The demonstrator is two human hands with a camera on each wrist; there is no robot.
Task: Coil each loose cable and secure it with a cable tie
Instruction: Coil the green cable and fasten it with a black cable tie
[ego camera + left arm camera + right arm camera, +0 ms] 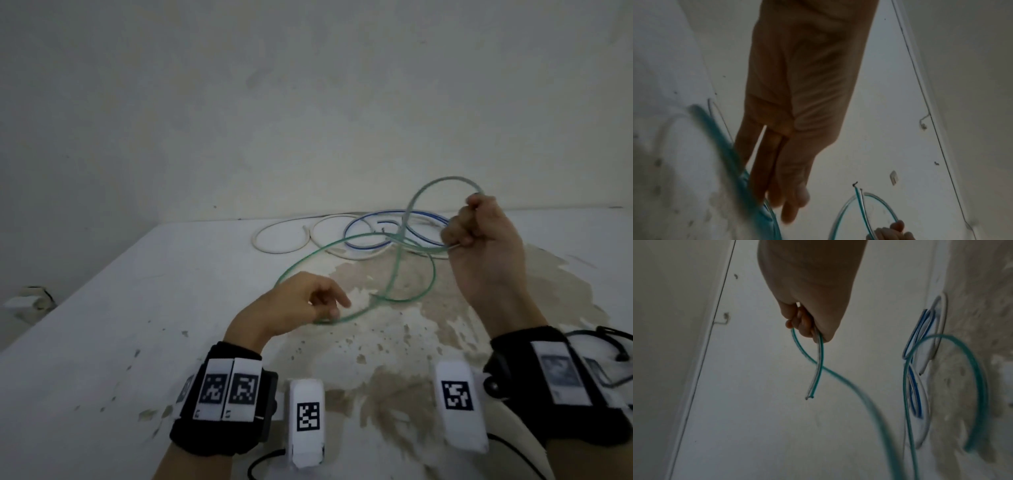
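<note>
Above the right part of the table (102, 308), the green cable (359, 240) is held up by the right hand (486, 246), whose fingers are curled tightly around it near the free end (809, 396); a short tail hangs loose below the fist. One raised loop is formed above the fist, while the remaining turns lie slack on the stained surface towards the near left. The left hand (301, 305) is placed at the near edge of the lowest turn, with fingers extended and relaxed; it lies beside the cable or lightly against it, and no closed hold is seen in the left wrist view.

Further back on the table, a blue-and-white cable (394, 233) and a white cable (284, 236) are laid loose, and the green turns are seen passing over them. No cable tie can be made out in any view.

Coiling is judged to be at an early stage. Several faults are possible from here:
- The green turns may snag the blue-and-white cable if they are drawn in without being lifted clear.
- The springy cable may twist into a figure-eight, since the loops already cross one another.
- The gathered loop may spring open if the right hand's hold is eased before the left hand has taken the next turn.
</note>
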